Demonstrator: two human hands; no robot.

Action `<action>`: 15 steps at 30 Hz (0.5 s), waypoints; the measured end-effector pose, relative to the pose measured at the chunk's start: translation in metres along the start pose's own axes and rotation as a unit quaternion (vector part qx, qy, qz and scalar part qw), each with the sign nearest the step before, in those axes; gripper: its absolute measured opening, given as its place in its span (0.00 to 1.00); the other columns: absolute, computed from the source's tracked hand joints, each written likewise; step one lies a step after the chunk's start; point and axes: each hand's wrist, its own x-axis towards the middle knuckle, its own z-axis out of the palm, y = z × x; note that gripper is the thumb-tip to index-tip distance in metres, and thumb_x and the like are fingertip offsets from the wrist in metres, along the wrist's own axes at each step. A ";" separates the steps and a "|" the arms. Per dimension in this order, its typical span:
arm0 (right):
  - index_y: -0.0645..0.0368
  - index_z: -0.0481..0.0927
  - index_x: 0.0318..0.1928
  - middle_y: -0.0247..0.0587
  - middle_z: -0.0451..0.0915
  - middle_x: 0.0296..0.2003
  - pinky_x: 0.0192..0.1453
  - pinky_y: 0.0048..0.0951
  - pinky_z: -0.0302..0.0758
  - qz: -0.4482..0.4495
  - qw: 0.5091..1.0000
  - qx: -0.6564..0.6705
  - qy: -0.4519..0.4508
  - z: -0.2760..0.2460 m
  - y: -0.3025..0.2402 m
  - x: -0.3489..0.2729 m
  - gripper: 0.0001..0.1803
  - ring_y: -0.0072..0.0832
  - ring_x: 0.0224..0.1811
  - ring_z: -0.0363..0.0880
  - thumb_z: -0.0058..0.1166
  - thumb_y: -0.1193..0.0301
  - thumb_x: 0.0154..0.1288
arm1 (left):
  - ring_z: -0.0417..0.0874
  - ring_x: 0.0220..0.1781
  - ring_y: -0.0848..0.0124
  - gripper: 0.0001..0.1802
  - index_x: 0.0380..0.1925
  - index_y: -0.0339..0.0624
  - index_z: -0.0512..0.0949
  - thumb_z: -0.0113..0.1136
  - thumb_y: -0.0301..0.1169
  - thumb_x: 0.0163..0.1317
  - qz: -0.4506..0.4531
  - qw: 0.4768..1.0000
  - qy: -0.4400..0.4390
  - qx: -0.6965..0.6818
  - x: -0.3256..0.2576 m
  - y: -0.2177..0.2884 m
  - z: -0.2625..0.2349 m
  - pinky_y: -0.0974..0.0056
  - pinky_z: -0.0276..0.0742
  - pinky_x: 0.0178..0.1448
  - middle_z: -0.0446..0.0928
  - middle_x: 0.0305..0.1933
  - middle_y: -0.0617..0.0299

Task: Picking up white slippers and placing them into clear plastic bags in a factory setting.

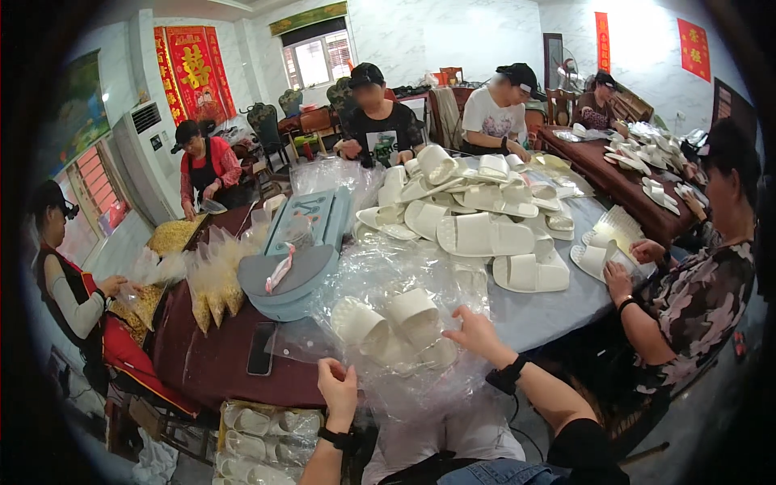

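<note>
A pair of cream slippers (pixel 359 323) lies inside a clear plastic bag (pixel 404 388) at the table's near edge, just above my lap. The fingers of my left hand (pixel 337 390) are pinched at the bag's lower left edge. On the other side, my right hand (pixel 478 333) reaches in from the right, with thumb and forefinger closed on the film beside the right slipper. Thin film hides exactly how much each hand grips. Beyond the bag rises a heap of loose cream slippers (pixel 485 234).
A grey-blue stepped box (pixel 291 279) stands left of the bag, with a phone (pixel 260 349) nearby. Bagged slippers (pixel 252 444) fill a box below left. Bags of yellow pieces (pixel 212 283) stand farther left. Several people work around; one person's hand (pixel 618 283) handles slippers at right.
</note>
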 end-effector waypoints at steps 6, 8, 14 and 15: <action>0.59 0.84 0.36 0.51 0.85 0.28 0.43 0.45 0.79 -0.006 0.996 -0.087 -0.010 0.013 -0.004 0.007 0.20 0.49 0.35 0.85 0.67 0.55 0.56 | 0.70 0.65 0.51 0.28 0.57 0.41 0.74 0.62 0.23 0.52 0.424 0.868 -0.112 0.233 -0.021 0.057 0.016 0.38 0.55 0.68 0.73 0.60 0.50; 0.60 0.84 0.33 0.51 0.85 0.30 0.45 0.44 0.79 -0.009 0.995 -0.100 -0.013 0.016 -0.012 0.007 0.18 0.50 0.38 0.84 0.66 0.56 0.56 | 0.55 0.79 0.43 0.40 0.69 0.41 0.66 0.63 0.28 0.53 0.362 0.848 -0.250 0.294 -0.028 0.055 0.029 0.31 0.40 0.77 0.60 0.76 0.44; 0.62 0.81 0.40 0.49 0.78 0.48 0.53 0.38 0.78 -0.107 0.990 0.053 -0.076 -0.013 -0.042 -0.001 0.15 0.42 0.52 0.79 0.59 0.61 0.68 | 0.49 0.81 0.43 0.62 0.77 0.43 0.49 0.75 0.41 0.44 0.291 0.878 -0.246 0.290 -0.018 0.051 0.053 0.22 0.38 0.72 0.47 0.81 0.45; 0.63 0.79 0.43 0.48 0.73 0.55 0.56 0.36 0.77 -0.159 0.961 0.200 -0.104 -0.018 -0.050 -0.007 0.14 0.37 0.56 0.76 0.56 0.63 0.73 | 0.49 0.81 0.43 0.62 0.77 0.43 0.49 0.75 0.41 0.44 0.297 0.876 -0.252 0.286 -0.018 0.055 0.052 0.22 0.38 0.72 0.47 0.81 0.45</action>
